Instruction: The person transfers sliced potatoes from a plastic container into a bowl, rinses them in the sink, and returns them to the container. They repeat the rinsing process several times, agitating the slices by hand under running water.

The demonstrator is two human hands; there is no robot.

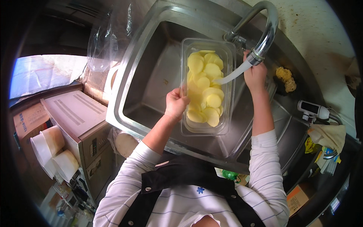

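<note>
A clear plastic container (208,131) holds many pale yellow slices (203,82), which look like potato, over the left basin of a stainless steel sink (136,124). My left hand (177,102) grips the container's left rim, thumb and fingers closed on it. From the curved chrome faucet (270,31) a stream of water (236,73) runs down onto the slices. My right hand (255,71) is raised behind the faucet's spout, close to its small lever; the spout end partly covers the fingers, so its grip cannot be made out.
Yellow scrubbing pads (286,79) lie on the sink's right ledge. A white electric tap (313,110) with a cloth (329,136) near it stands at the right. At the left are a metal cabinet (75,110), white tubs (54,150) and a hanging clear plastic bag (102,48).
</note>
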